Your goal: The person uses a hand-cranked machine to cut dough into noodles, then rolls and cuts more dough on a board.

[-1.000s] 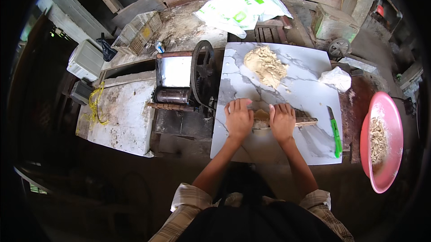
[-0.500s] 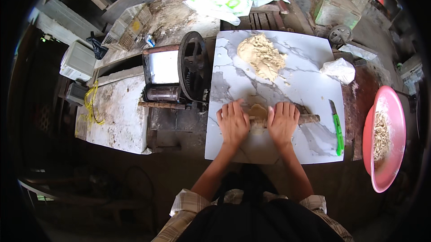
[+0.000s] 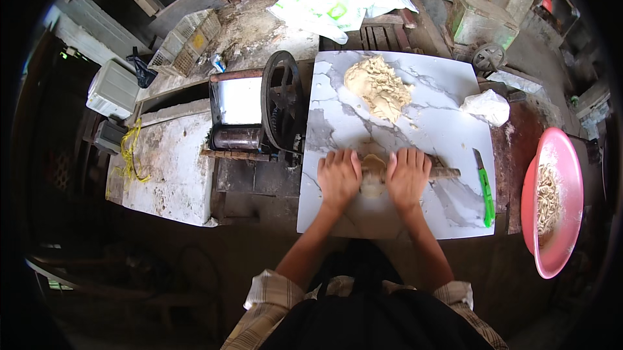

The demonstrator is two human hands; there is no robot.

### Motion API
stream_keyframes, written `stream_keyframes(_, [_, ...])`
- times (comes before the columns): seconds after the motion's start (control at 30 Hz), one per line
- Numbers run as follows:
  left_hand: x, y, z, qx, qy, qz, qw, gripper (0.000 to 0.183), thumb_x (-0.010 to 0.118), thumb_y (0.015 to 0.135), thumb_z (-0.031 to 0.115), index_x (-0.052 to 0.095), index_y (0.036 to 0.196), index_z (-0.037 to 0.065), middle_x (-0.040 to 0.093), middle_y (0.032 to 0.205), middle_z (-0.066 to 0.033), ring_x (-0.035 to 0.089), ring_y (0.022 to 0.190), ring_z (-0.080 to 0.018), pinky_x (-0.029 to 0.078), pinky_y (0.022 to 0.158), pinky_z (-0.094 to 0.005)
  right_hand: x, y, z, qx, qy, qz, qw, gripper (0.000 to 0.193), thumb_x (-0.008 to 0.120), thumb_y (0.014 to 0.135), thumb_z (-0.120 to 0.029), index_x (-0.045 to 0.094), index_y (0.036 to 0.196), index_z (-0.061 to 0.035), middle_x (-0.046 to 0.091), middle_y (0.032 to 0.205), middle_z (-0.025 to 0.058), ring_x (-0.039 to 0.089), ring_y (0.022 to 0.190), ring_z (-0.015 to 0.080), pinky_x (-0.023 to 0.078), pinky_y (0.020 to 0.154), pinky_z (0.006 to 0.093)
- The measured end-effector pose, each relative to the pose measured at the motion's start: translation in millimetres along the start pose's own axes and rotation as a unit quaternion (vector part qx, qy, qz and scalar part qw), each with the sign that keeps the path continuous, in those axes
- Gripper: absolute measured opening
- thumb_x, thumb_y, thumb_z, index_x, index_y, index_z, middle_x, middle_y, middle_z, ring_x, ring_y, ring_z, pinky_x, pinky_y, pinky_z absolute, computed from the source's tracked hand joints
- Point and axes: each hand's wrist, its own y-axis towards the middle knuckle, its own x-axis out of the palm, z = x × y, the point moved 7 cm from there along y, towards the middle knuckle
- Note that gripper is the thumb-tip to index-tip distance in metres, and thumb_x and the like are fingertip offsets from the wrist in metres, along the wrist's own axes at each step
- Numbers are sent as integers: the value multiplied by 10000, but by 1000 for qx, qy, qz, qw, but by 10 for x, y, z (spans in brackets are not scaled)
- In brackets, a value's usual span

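Both my hands press on a wooden rolling pin lying across a marbled board. My left hand covers the pin's left end, fingers bent over it. To the right, my right hand is wrapped over the pin, whose right end sticks out past the fingers. Between the hands, a small flattened piece of dough lies under the pin, partly hidden by it. A crumbly mound of pale dough rests at the board's far side. A green utility knife lies near the right edge, blade out.
Left of the board stands a hand-cranked roller machine with a large wheel. A pink basin holding dough strips sits at the right. A white plastic bag lies on the board's right edge; a bigger printed sack lies beyond it.
The view has shifted slightly. Both hands stay on the rolling pin, which has moved only a little over the dough. A bit more dough shows on the near side of the pin.
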Motion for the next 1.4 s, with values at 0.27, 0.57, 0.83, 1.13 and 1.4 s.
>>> stream_keyframes(0.27, [-48, 266, 42, 22, -16, 52, 998, 248, 444, 914, 208, 581, 776, 54, 617, 724, -113, 595, 699, -313, 443, 669, -440, 45, 180, -6, -55, 47, 12, 997, 154, 518, 855, -216, 536, 822, -67, 504, 816, 89, 499, 828, 254, 391, 788, 389])
stream_keyframes(0.57, [48, 381, -70, 27, -52, 65, 996, 300, 443, 937, 255, 546, 737, 56, 617, 712, -137, 598, 651, -337, 452, 652, -443, 165, 20, -275, -222, 98, -35, 969, 241, 608, 825, -288, 527, 866, -65, 523, 867, 83, 539, 820, 255, 443, 727, 382])
stream_keyframes(0.83, [32, 339, -294, -62, -263, -116, 956, 212, 464, 927, 199, 601, 819, 78, 625, 744, -109, 595, 712, -321, 446, 685, -418, -69, 104, 91, -157, 104, -21, 982, 223, 580, 850, -267, 510, 835, -56, 523, 806, 106, 541, 764, 278, 440, 697, 380])
stream_keyframes(1.13, [146, -1, 46, -60, -175, 6, 983, 335, 490, 846, 78, 476, 1179, 40, 499, 1157, -155, 405, 1165, -338, 301, 962, -487, -56, -134, 54, -70, 16, -41, 997, 169, 550, 843, -219, 541, 898, -59, 540, 944, 99, 495, 983, 258, 322, 934, 504])
stream_keyframes(1.4, [293, 764, 96, -83, -1, 72, 994, 588, 428, 906, 148, 202, 1383, -111, 205, 1478, -217, 60, 1400, -392, 53, 1073, -611, 97, 580, 125, -2, -25, -22, 999, 526, 465, 892, -246, 376, 1347, 1, 345, 1426, 150, 206, 1388, 278, 90, 1099, 574])
